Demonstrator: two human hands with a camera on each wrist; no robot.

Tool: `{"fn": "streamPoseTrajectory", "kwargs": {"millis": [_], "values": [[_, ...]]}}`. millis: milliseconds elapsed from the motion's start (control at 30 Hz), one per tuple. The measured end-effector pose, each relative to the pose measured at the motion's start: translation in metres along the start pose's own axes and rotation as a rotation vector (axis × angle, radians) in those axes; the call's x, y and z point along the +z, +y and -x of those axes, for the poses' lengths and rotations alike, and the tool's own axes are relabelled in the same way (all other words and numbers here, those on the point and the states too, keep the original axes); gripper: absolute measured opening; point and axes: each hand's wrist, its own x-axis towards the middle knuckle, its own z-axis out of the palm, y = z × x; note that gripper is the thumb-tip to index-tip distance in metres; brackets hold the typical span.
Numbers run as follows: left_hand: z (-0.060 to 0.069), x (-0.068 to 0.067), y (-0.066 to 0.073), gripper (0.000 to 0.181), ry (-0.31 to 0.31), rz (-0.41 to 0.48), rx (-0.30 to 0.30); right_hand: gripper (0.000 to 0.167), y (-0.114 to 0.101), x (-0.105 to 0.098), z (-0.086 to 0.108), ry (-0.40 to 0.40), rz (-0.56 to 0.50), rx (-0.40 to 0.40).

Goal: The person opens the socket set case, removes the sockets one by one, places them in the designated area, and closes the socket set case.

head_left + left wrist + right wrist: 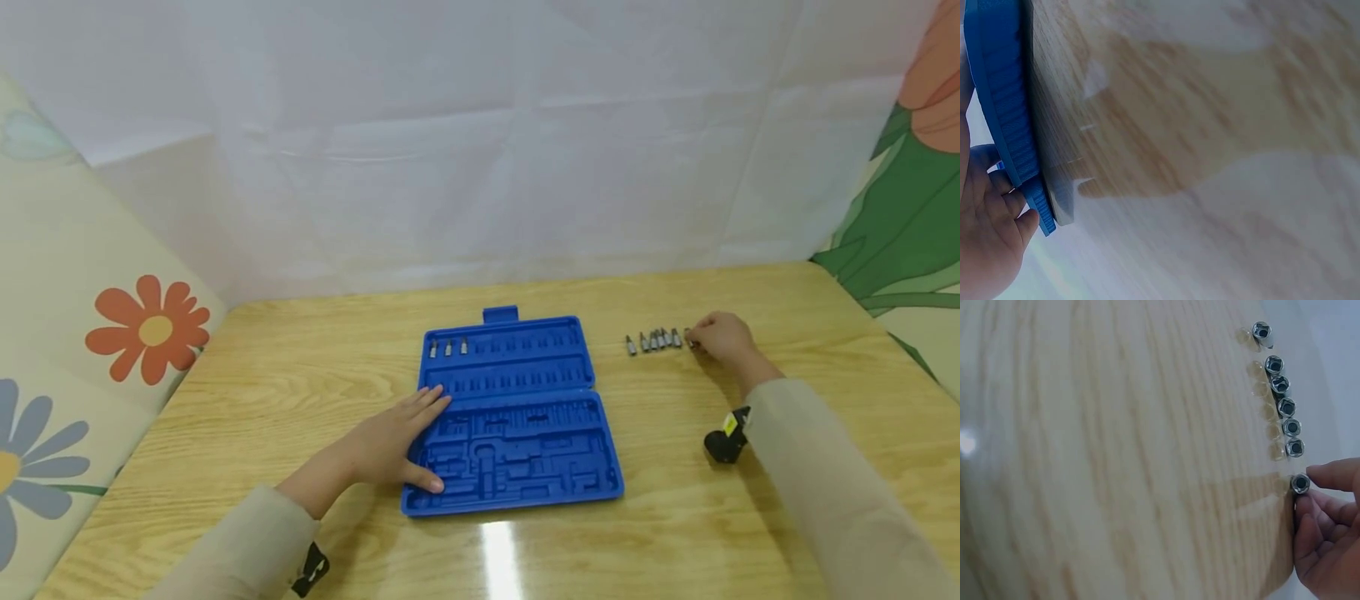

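One metal bit (1300,483) pinched by right hand (723,337); left hand (384,442), fingers spread, rests on blue case (525,454).

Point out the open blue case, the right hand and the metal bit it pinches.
Blue case (525,450): head view, on the moulded bed of the near half.
Right hand (723,335): head view, on its back.
Pinched bit (1300,483): right wrist view, on its hollow end.

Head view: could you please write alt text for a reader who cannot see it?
A person's right hand pinches a small metal piece beside a row of six similar pieces on a wooden table. The left hand rests on the left edge of an open blue case, whose far half holds three more pieces.
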Motion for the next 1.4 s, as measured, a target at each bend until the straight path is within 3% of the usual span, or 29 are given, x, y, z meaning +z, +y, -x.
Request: {"fn": "streamPoseTrajectory", "kwargs": {"millis": [367, 533, 667, 800, 1100, 1400], "values": [[-0.001, 0.003, -0.001, 0.106, 0.017, -0.006, 0.022, 0.030, -0.002, -0.004, 0.006, -0.007, -0.067, 0.018], [0.000, 0.002, -0.001, 0.106, 0.017, -0.003, 0.015, 0.031, -0.006, -0.008, 0.012, 0.015, -0.083, -0.021], [0.001, 0.002, -0.001, 0.105, 0.012, -0.003, 0.013, 0.028, -0.016, -0.005, 0.015, 0.002, -0.209, -0.015], [0.001, 0.003, -0.001, 0.105, 0.009, -0.007, 0.010, 0.033, -0.031, 0.004, 0.015, -0.061, -0.320, -0.020], [0.000, 0.002, -0.001, 0.104, 0.010, 0.001, 0.013, 0.036, -0.076, 0.034, 0.015, -0.228, -0.325, -0.085], [0.001, 0.002, -0.003, 0.106, 0.013, -0.018, 0.014, 0.027, -0.132, 0.080, 0.017, -0.313, -0.368, -0.087]]}}
